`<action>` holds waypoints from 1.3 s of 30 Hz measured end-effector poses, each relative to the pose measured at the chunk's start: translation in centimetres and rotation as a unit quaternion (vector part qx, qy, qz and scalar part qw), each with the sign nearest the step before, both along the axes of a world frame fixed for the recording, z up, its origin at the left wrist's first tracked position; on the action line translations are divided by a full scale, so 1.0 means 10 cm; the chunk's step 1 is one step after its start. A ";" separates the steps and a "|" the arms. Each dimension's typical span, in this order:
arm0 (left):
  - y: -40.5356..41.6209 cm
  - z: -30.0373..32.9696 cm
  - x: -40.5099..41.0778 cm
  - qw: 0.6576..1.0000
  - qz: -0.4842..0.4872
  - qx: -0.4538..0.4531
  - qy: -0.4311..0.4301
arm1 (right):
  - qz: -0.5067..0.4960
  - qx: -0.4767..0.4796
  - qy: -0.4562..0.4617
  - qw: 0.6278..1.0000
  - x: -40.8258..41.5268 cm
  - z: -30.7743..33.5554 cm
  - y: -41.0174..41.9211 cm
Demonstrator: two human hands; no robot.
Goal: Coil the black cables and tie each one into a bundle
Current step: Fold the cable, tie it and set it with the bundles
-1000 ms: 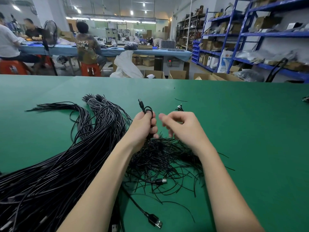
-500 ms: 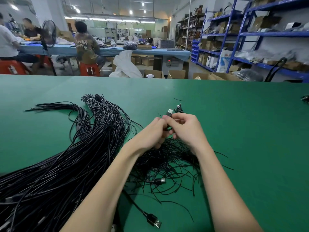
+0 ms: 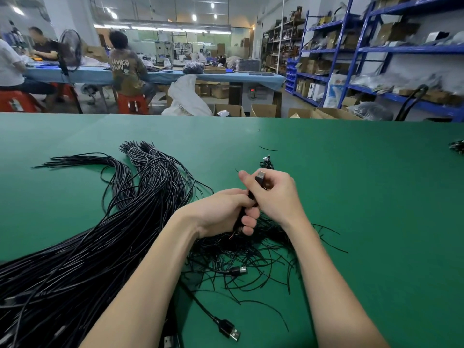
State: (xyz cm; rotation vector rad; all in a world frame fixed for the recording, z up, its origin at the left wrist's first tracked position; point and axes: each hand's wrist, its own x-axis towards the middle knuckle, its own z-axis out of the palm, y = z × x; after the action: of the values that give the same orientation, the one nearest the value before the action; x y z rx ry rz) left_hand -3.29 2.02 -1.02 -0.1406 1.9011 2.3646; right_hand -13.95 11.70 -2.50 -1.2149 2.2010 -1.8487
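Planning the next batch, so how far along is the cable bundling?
Early, it seems. Done: one small bundle lies beyond the hands, and maybe another at the table's right edge. In hand: the left hand and right hand grip one coil, its USB plug sticking up. Left: the big pile of loose cables.

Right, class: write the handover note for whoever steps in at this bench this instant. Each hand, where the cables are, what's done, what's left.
Left hand: grips the coiled cable low down.
Right hand: holds its upper end, USB plug sticking up by the thumb.
Loose cables: big heap on the green table, left of the arms.
Thin black ties: scattered under the hands.
Done: one cable coiled; whether it is tied cannot be told.
Left: tie it, then work through the heap.
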 end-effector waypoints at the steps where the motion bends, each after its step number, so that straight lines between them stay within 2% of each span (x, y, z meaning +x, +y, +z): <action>1: 0.01 0.00 0.00 1.000 -0.007 -0.001 -0.003 | -0.005 0.003 0.006 1.000 -0.01 0.00 0.01; 4: 0.02 0.00 0.01 0.999 -0.040 0.015 -0.018 | -0.020 0.006 0.011 1.000 -0.04 -0.01 0.03; 10: -0.09 0.02 0.07 0.994 -0.097 0.033 -0.022 | 0.005 0.006 -0.049 0.999 -0.05 -0.02 0.03; 12: -0.08 0.01 0.04 0.998 -0.056 0.025 -0.010 | -0.002 0.010 -0.069 0.998 -0.05 0.00 0.02; 14: -0.06 -0.02 -0.03 0.998 0.046 0.047 0.017 | -0.012 0.027 -0.105 0.994 -0.04 0.03 0.02; 16: -0.07 -0.03 -0.10 0.982 0.167 0.062 0.055 | 0.000 0.086 -0.129 0.988 -0.04 0.06 0.03; 18: -0.11 -0.05 -0.15 0.962 0.256 0.049 0.084 | 0.056 0.169 -0.133 0.975 -0.01 0.07 0.05; 20: -0.14 -0.06 -0.17 0.946 0.304 0.059 0.095 | 0.114 0.198 -0.160 0.960 0.01 0.05 0.05; 27: -0.12 -0.05 -0.20 0.931 0.334 0.096 0.111 | 0.147 0.188 -0.174 0.955 0.13 0.02 -0.04; 31: -0.15 -0.06 -0.20 0.926 0.346 0.095 0.120 | 0.177 0.212 -0.188 0.942 0.15 0.04 -0.01; 39: -0.14 -0.08 -0.21 0.934 0.326 0.086 0.115 | 0.213 0.270 -0.198 0.918 0.07 0.10 0.13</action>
State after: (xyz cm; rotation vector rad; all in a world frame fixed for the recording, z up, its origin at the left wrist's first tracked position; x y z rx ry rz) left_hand -5.39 0.66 -1.84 -0.5894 1.9499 3.0820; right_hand -13.27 13.02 -1.52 -0.9890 1.8430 -1.0922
